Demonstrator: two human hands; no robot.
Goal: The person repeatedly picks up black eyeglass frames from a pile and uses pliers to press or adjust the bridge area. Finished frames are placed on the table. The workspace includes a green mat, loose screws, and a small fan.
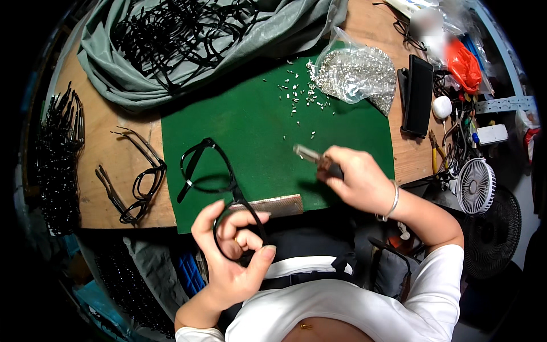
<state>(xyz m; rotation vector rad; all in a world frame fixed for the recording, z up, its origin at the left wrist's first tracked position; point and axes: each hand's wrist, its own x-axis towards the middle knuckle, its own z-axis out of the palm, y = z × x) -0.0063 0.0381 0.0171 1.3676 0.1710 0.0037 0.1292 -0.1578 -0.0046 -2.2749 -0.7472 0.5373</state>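
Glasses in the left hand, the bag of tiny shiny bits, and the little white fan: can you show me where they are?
Black glasses frame (237,196): head view, on the bridge.
Clear bag (354,73): head view, on the middle of its bulging side.
White fan (476,186): head view, on the middle of its round grille.

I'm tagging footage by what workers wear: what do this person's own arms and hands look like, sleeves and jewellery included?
The sleeves are short and white, leaving the forearms bare. The right hand is ungloved, with a slim silver-coloured bangle at its wrist. The left hand is ungloved too; its wrist shows no bracelet.
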